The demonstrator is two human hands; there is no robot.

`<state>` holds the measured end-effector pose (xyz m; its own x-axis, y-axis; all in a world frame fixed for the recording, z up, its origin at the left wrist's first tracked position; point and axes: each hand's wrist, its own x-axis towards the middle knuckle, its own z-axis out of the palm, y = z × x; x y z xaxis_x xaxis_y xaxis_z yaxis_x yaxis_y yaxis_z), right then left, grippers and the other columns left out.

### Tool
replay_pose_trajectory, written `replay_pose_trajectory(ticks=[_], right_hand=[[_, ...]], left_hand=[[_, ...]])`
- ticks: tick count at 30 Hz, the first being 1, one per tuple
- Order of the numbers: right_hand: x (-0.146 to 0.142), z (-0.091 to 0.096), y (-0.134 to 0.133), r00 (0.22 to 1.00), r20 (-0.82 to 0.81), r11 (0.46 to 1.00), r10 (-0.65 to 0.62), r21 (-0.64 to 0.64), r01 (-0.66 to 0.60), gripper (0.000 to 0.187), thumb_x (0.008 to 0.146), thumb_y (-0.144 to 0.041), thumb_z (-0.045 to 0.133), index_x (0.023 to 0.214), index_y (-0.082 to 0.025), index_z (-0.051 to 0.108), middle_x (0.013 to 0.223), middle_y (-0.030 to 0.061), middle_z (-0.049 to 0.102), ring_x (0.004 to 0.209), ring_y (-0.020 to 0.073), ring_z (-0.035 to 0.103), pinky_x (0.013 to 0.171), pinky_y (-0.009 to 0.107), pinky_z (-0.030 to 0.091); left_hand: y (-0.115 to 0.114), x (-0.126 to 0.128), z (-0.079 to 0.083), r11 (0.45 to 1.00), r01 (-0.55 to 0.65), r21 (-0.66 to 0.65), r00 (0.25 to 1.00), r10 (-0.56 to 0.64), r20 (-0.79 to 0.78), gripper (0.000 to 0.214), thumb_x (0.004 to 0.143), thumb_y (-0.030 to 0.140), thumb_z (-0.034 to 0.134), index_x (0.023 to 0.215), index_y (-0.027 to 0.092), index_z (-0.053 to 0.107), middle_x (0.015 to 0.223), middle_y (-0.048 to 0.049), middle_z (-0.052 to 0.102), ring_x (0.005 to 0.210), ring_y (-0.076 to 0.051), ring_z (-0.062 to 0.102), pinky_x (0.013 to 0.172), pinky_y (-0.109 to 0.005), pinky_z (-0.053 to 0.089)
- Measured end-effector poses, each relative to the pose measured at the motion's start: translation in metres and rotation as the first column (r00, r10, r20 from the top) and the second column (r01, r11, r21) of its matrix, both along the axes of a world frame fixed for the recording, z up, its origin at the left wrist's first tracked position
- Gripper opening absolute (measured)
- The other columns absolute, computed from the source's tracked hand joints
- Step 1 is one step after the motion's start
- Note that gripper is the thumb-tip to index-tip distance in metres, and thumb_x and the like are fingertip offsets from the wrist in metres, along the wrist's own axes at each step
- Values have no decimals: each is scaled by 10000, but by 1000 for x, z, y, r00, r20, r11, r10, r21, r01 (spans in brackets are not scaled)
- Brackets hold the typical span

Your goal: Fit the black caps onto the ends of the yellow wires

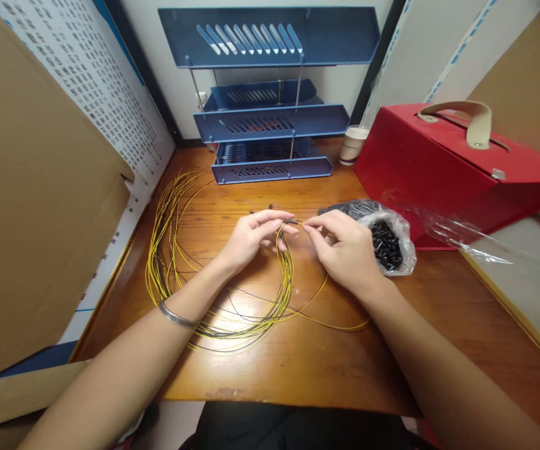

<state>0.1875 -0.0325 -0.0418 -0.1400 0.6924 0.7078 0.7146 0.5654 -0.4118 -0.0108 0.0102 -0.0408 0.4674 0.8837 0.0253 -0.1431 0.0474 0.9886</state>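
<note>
Yellow looping wire (pixel 289 269) pinched between left hand (pixel 250 240) and right hand (pixel 346 250).

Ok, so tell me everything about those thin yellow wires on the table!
The thin yellow wires are many long, bendy strands, plastic-coated by the look, lying in one loose loop on the brown wooden table. The left hand and the right hand pinch wire ends between them, by a small black sleeve. The left forearm crosses the loop. One strand trails out under the right wrist.
</note>
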Motion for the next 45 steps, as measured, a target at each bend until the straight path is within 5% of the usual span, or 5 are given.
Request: replay_pose_trajectory(ticks=[6,13,29,41,45], right_hand=[[-1,1,0,1000,-3,999,-17,-47,17,88,918,-126,647,888,-157,724,838,48,709,690,154,614,659,292,457],[-3,0,-2,1000,-2,997,3,-72,-3,64,913,-154,662,895,-157,723,826,31,699,566,112,529,608,280,438],[-4,-2,-3,1000,-7,989,-10,-145,9,89,919,-191,643,872,-178,717,833,39,709,605,135,558,624,298,441],[-7,-1,-4,1000,-16,985,3,-175,-5,93,892,-244,705,950,-178,737,864,44,724,612,144,582,626,302,462],[-7,-3,-4,999,0,987,32,-160,-31,89,910,-221,674,951,-190,747,857,45,740,684,170,635,669,312,486]], left_hand=[[0,1,0,999,-3,49,1000,3,-15,479,771,403,813,1159,144,705,1045,-115,790,621,-107,692,607,-218,517],[1,4,1,994,-109,8,992,110,-65,429,763,491,796,949,120,686,944,-112,790,560,-99,668,556,-209,517],[0,4,2,989,-145,25,980,147,-133,413,741,496,806,878,124,693,879,-95,784,587,-109,662,569,-219,510],[-1,5,2,990,-103,93,977,118,-177,382,766,491,795,844,124,721,778,-63,751,573,-98,617,558,-208,491],[-1,1,7,992,5,123,973,23,-232,390,784,494,780,905,125,744,771,-67,749,578,-107,609,573,-225,504]])
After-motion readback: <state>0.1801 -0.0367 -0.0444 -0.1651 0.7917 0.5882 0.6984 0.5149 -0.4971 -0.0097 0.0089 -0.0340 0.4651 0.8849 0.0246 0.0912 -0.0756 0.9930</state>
